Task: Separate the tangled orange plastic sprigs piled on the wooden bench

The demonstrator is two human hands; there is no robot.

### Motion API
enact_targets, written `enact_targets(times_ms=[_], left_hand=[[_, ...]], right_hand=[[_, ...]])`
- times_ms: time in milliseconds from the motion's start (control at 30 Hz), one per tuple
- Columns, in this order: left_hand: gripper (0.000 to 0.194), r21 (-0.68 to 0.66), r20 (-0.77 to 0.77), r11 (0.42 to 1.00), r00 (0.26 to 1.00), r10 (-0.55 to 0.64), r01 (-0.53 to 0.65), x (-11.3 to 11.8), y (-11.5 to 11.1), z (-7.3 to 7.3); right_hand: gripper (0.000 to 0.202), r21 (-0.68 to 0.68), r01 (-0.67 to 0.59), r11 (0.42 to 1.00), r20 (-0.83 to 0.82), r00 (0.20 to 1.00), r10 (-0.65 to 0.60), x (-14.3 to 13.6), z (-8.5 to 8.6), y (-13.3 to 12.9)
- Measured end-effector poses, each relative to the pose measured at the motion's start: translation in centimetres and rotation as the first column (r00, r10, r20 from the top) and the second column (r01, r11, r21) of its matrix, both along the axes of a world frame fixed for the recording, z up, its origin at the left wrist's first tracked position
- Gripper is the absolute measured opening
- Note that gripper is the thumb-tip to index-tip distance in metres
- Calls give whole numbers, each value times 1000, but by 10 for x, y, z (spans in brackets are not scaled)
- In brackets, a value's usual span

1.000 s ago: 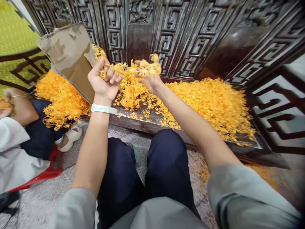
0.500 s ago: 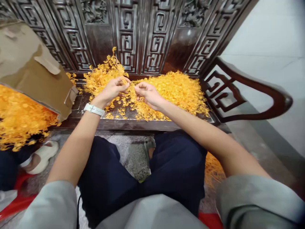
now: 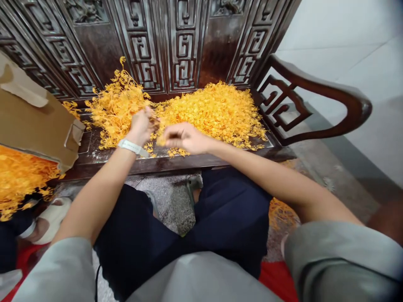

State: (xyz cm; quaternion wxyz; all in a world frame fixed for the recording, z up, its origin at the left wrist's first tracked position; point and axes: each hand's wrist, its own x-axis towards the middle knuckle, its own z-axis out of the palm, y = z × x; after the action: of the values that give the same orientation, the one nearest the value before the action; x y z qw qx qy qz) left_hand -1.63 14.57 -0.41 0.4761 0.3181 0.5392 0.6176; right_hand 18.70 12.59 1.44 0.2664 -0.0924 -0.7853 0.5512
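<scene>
My left hand (image 3: 142,125), with a pale watch on the wrist, is at the right edge of a tangled heap of yellow-orange plastic flower pieces (image 3: 121,102). Its fingers are curled and smeared by motion, and whatever they hold cannot be made out. Lower and to the right, my right hand (image 3: 187,138) is closed in a pinch. A blurred yellow-orange plastic flower piece (image 3: 161,139) shows at its fingertips. Behind this hand a wide mound of loose yellow-orange pieces (image 3: 217,111) lies on the dark wooden bench (image 3: 151,165).
A torn cardboard box (image 3: 37,117) tilts at the left, with more yellow-orange pieces (image 3: 22,176) spilling below it. The carved bench back (image 3: 185,46) stands behind, and a curved armrest (image 3: 355,109) at the right. Another person's pale shoe (image 3: 53,218) is at lower left.
My hands have moved from close together at the fingertips to staggered, the right one lower and nearer me. The whole view has shifted, so bench and mounds sit further left.
</scene>
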Motion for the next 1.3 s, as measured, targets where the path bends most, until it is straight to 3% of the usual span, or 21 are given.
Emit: enact_targets(times_ms=[67,100,167,200,267,333,367,400,433,533,600,800,867,933,1000,1033,1100,1133,1200,1267,1300], left_hand=[[32,-32,-34,997,997,73,-74,-24,8,-3],[30,-29,-50,997,996,69,-71,-33,9,-5],[23,-9,-73,1000,997,12,-13,-44,6,-6],[20,-2,-75,1000,997,-25,25,-45,3,-6],[16,4,-61,995,993,-99,99,-42,-3,-3],[17,-3,-18,986,986,-167,167,-34,-9,1],[18,-14,7,980,981,-196,196,-30,-11,2],[19,-25,28,975,975,-221,222,-26,-12,3],[21,-32,43,970,970,-240,241,-23,-13,4],[33,-13,63,960,958,-279,281,-14,-16,2],[38,18,66,954,952,-299,298,-8,-18,-1],[33,3,43,976,975,-217,217,6,-14,-5],[31,-52,61,990,990,-129,133,-1,-5,-7],[27,-92,60,996,998,-15,20,-16,4,-8],[25,-60,14,996,997,73,-72,-35,9,-8],[24,-34,-37,996,996,85,-87,-45,9,-7],[19,1,-160,998,985,60,-60,-58,4,-6],[16,-4,-209,999,977,31,-32,-62,0,-5],[12,-18,-268,999,962,-46,43,-62,-8,-4],[15,-15,-310,988,939,-150,153,-55,-14,-2],[19,-16,-342,976,916,-209,217,-51,-16,-2]], right_hand=[[22,-11,-190,982,36,981,191,2,10,-8],[25,-52,-157,986,3,988,157,4,13,-6],[31,-227,113,967,-110,984,-141,9,13,9],[33,-352,264,898,-129,936,-326,13,11,21],[27,-593,459,662,-46,801,-597,21,1,46],[17,-741,525,418,116,713,-691,25,-11,62],[14,-763,541,353,171,695,-698,24,-16,65],[12,-753,556,351,187,694,-696,23,-21,65],[13,-712,568,413,168,709,-685,19,-24,62],[34,-422,524,740,52,828,-558,4,-27,49],[38,-238,458,857,61,887,-457,-6,-29,43],[38,19,393,919,107,913,-393,-12,-25,31],[35,141,259,956,111,955,-275,-12,-14,14],[29,186,19,982,118,992,-42,-14,2,-9],[25,125,-161,979,102,984,148,-18,16,-27],[27,55,-158,986,71,986,154,-20,20,-31],[34,-166,28,986,-6,1000,-30,-25,23,-26],[38,-301,157,940,-24,985,-173,-26,21,-17],[40,-551,353,756,2,907,-422,-25,11,7],[35,-703,433,563,76,834,-547,-20,-2,32],[32,-738,451,502,102,810,-578,-18,-8,42]])
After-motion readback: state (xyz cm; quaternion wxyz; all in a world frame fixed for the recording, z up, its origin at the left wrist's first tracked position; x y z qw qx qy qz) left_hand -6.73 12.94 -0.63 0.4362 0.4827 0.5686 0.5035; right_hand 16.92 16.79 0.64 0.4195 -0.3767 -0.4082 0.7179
